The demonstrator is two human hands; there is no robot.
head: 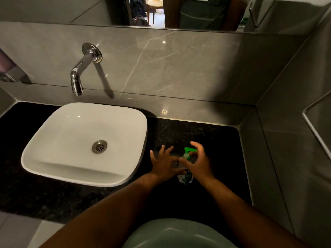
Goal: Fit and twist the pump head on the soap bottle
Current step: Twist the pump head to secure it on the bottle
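Observation:
A small clear soap bottle (pixel 186 176) with a green and white label stands upright on the black counter (pixel 206 136), right of the sink. Its green pump head (pixel 188 150) sits on the neck, with the nozzle pointing right. My left hand (pixel 163 166) is against the bottle's left side; the thumb and forefinger touch its body and the other fingers are spread away. My right hand (pixel 198 162) comes from the right, thumb and fingers pinched around the pump's collar. The hands hide the bottle's middle.
A white square basin (pixel 53 126) with a metal drain sits on the counter to the left. A chrome wall tap (pixel 78 76) hangs above it. Grey tiled walls close the back and right side, with a mirror (pixel 197 13) above.

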